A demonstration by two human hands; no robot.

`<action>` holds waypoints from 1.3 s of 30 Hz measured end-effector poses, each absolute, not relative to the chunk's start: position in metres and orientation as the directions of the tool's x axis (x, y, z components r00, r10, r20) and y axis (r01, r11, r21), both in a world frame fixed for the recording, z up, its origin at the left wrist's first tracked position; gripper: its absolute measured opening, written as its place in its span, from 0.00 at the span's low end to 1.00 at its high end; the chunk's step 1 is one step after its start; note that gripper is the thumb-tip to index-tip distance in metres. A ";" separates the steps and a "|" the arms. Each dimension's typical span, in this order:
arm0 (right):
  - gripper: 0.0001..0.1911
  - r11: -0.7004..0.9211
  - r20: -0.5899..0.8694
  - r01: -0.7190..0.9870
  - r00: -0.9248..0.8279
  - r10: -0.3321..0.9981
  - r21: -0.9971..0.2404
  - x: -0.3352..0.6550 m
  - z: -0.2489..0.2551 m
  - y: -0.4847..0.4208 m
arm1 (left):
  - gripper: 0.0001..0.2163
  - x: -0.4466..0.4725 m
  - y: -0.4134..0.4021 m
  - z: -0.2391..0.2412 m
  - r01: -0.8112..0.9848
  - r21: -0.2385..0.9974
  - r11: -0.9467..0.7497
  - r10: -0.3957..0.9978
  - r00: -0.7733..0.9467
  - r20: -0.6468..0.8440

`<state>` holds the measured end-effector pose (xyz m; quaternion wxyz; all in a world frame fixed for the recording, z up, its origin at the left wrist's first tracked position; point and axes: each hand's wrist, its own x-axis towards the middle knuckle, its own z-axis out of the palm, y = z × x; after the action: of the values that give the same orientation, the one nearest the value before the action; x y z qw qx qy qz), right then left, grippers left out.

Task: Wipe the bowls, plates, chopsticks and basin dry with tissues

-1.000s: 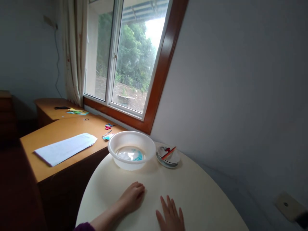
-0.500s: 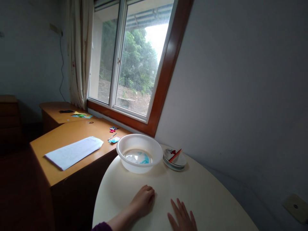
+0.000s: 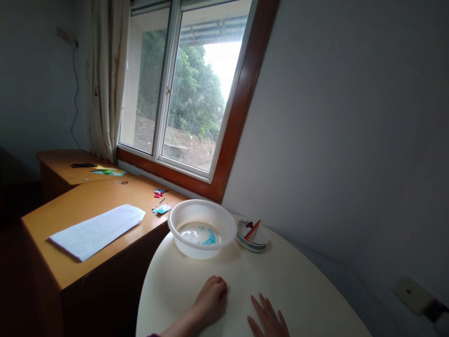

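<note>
Head camera view, looking down and forward over a round cream table (image 3: pixel 308 290). At the bottom centre of the frame, the left hand (image 3: pixel 212 299) rests on the tabletop, its fingers curled under into a loose fist; nothing shows inside it. Just to its right, at the bottom edge, the right hand (image 3: pixel 268 320) lies palm down with the fingers straight and slightly spread, holding nothing. Both hands lie flat on the table.

Above the hands, near the middle of the frame and apart from both, a white plastic basin (image 3: pixel 173 222) stands on the table. It holds shallow water, and a blue patch (image 3: pixel 209 240) shows at the bottom. Neither hand touches the basin. Just right of it sits a small bowl (image 3: pixel 253 244) with a red stick (image 3: pixel 253 229) leaning across it.

To the left, a wooden desk (image 3: pixel 98 196) carries a white sheet of paper (image 3: pixel 96 230) and small coloured scraps (image 3: pixel 159 192). Beyond, in the upper left, are a window (image 3: pixel 182 93) and a curtain (image 3: pixel 103 79).
</note>
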<state>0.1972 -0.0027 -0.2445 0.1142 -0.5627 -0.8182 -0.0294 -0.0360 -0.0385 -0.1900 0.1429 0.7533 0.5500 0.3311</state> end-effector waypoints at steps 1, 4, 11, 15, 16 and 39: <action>0.28 0.361 0.225 0.929 -0.336 0.915 -0.079 0.197 -0.244 -0.003 | 0.10 -0.036 -0.038 -0.191 0.731 0.584 -0.353 0.923 0.171 0.344; 0.27 0.346 0.237 0.935 -0.320 0.917 -0.077 0.196 -0.241 -0.006 | 0.10 -0.036 -0.037 -0.194 0.714 0.608 -0.347 0.925 0.155 0.346; 0.28 0.357 0.170 0.924 -0.333 0.927 -0.136 0.190 -0.218 -0.022 | 0.09 -0.039 -0.036 -0.195 0.679 0.653 -0.336 0.935 0.155 0.319; 0.29 0.343 0.141 0.930 -0.325 0.935 -0.134 0.187 -0.209 -0.027 | 0.10 -0.040 -0.035 -0.196 0.658 0.679 -0.327 0.939 0.142 0.314; 0.29 0.341 0.138 0.931 -0.324 0.936 -0.133 0.187 -0.209 -0.027 | 0.10 -0.040 -0.035 -0.197 0.651 0.686 -0.325 0.939 0.138 0.315; 0.28 0.338 0.161 0.917 -0.309 0.937 -0.209 0.187 -0.214 -0.022 | 0.04 -0.045 -0.028 -0.201 0.247 0.942 -0.226 0.949 -0.160 0.270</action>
<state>0.1872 -0.0222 -0.2138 0.1274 -0.5739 -0.8080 0.0390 -0.0454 -0.0282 -0.2006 0.3222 0.5622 0.5319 0.5451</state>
